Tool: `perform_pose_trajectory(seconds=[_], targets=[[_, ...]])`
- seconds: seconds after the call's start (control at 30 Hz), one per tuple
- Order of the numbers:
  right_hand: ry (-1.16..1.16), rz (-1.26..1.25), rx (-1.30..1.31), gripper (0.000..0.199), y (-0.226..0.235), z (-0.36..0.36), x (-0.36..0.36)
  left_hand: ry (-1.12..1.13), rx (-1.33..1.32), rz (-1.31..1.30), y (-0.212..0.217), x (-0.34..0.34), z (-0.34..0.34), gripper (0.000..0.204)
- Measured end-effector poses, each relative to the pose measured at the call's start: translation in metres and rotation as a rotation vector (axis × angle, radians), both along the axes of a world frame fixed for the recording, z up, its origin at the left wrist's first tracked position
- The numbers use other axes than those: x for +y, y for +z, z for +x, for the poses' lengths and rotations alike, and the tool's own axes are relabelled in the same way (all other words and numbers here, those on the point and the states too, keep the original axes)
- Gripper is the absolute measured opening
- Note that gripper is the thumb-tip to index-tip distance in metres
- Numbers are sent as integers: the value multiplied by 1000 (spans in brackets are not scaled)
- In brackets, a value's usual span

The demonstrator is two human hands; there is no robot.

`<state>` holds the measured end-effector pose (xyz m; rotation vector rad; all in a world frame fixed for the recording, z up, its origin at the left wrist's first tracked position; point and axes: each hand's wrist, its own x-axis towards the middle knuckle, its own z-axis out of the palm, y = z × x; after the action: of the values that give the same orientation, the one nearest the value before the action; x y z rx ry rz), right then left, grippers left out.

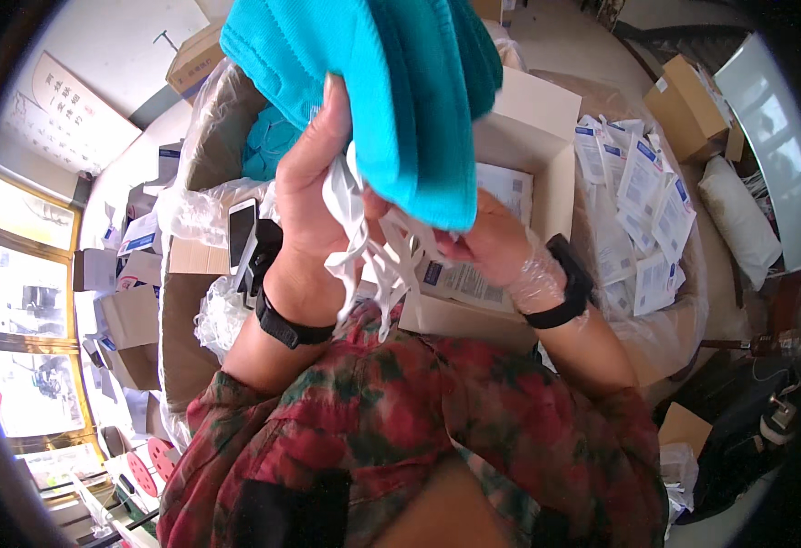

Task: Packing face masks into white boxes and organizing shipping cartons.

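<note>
A stack of turquoise face masks [400,91] is held up close to the camera, its white ear loops [364,247] dangling below. My left hand [314,183] grips the stack from the left side, thumb up against the fabric. My right hand [492,247], in a thin clear plastic glove, pinches the lower edge of the stack and the loops. Both wrists wear black bands. Beneath the hands stands an open cardboard box [547,164] holding white flat packets with blue print [460,279].
A heap of white-and-blue packets [638,210] lies in a clear bag at right. A plastic-lined box with more turquoise masks [268,146] stands at left, a phone [241,228] beside it. Cardboard boxes [684,100] and cartons [131,320] surround.
</note>
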<state>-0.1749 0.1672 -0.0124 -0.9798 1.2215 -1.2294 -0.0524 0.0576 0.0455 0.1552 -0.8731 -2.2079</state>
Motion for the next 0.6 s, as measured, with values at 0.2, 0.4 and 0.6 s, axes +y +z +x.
perform_pose_trajectory(seconds=[0.2, 0.4, 0.6], targets=[[45, -116, -69, 56, -21, 10, 9, -219, 213, 103, -1, -19, 2, 32], [197, -101, -245, 34, 6, 19, 24, -138, 93, -1, -3, -23, 3, 34], [247, 37, -263, 27, 3, 8, 33, -139, 149, -45, -1, -42, 19, 30]])
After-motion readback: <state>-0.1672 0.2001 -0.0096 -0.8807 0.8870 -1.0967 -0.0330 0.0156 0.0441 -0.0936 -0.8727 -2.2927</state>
